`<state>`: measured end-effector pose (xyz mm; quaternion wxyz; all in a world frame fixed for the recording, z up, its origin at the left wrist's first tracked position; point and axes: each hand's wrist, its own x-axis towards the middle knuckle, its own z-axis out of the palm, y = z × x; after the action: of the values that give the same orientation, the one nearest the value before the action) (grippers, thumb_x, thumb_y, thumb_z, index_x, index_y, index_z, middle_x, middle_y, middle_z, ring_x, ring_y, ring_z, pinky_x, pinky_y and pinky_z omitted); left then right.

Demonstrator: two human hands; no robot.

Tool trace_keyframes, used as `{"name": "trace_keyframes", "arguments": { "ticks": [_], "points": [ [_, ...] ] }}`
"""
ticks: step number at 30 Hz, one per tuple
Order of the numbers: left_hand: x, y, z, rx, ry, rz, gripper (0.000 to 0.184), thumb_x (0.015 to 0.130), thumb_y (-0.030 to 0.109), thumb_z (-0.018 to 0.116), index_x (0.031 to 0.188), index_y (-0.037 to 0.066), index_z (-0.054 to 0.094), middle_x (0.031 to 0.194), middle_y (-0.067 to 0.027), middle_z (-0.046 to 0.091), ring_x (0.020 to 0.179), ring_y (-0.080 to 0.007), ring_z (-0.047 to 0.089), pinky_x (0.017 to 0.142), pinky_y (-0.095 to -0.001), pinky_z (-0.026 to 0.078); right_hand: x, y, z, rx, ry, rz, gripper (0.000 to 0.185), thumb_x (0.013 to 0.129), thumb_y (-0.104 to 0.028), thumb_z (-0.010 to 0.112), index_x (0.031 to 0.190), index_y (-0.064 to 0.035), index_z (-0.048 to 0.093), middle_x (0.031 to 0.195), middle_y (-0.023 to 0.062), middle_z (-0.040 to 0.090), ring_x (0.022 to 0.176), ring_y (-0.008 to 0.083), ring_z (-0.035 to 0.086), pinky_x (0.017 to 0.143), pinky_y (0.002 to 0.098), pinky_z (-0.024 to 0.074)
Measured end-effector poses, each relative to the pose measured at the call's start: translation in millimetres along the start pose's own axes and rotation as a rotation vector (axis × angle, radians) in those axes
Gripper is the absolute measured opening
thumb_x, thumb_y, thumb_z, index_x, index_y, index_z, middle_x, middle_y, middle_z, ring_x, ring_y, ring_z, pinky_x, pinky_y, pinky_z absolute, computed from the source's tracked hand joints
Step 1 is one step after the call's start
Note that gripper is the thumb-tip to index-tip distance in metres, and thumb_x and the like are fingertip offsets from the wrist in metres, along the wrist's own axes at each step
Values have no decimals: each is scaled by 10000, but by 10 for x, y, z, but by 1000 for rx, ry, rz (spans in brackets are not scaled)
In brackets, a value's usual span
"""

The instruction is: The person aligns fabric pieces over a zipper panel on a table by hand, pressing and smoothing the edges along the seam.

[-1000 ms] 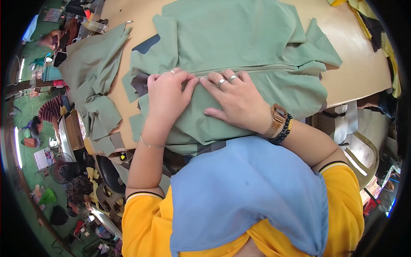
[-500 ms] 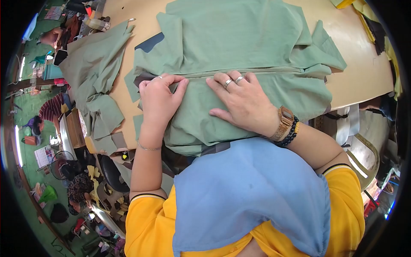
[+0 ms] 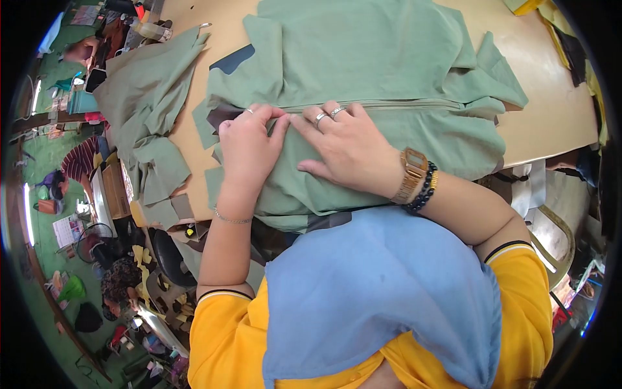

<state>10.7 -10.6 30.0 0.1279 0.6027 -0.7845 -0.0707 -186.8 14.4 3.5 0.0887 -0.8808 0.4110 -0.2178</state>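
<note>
A green garment (image 3: 363,58) lies spread in front of me, crossed from side to side by a narrow strip (image 3: 414,104) that looks like a zipper or a folded seam. My left hand (image 3: 253,139) is closed at the strip's left part, thumb and forefinger pinching the green cloth. Beside it, my right hand (image 3: 350,149) rests flat on the garment just below the strip, fingers stretched and apart, its forefinger close to the left fingertips. A dark patch of cloth (image 3: 227,117) shows by the left hand.
The garment lies on a tan table (image 3: 557,117). More green cloth pieces (image 3: 149,97) hang over its left edge. Yellow and black fabric (image 3: 570,52) is at the far right. A metal chair (image 3: 551,227) stands to the right. Other people work on the left, near a fan (image 3: 94,243).
My right hand has slid left along the strip, bringing its forefinger near my left fingertips. My left hand keeps its pinch. The whole view has shifted slightly.
</note>
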Motion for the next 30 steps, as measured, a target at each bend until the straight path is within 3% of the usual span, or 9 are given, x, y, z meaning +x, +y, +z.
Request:
{"name": "trace_keyframes", "arguments": {
  "ticks": [4,10,21,25,30],
  "points": [
    [-134,-165,62,-42,157,32,140,930,237,707,940,97,702,941,-46,712,808,-251,660,725,-410,431,27,24,1,-6,-55,-4,643,891,-491,683,1310,-16,573,1249,80,603,1149,220,547,836,394,440],
    [-154,-255,61,-168,187,-19,146,942,224,698,943,77,695,907,-56,718,784,-283,661,721,-393,440,36,8,12,-47,-55,-11,646,895,-504,671,1311,-19,574,1253,71,601,1148,212,542,828,400,443],
    [-69,-233,61,-16,156,-40,179,915,262,714,879,88,690,865,-51,713,751,-287,663,696,-407,449,113,4,7,-33,-38,-6,626,876,-543,677,1269,-62,601,1223,57,603,1099,202,552,736,386,456],
    [-79,-185,18,41,125,-67,156,915,261,709,881,109,700,872,-35,705,761,-265,664,716,-408,453,180,-22,23,-23,-59,18,647,890,-563,649,1341,-105,575,1205,70,594,1066,230,563,765,394,449],
    [-124,-265,-6,194,189,71,106,903,247,717,915,142,719,882,-2,710,769,-227,661,788,-409,447,195,-24,27,-38,-92,16,671,882,-584,646,1346,-105,571,1217,70,589,1078,230,560,761,398,461]
  ]
}}
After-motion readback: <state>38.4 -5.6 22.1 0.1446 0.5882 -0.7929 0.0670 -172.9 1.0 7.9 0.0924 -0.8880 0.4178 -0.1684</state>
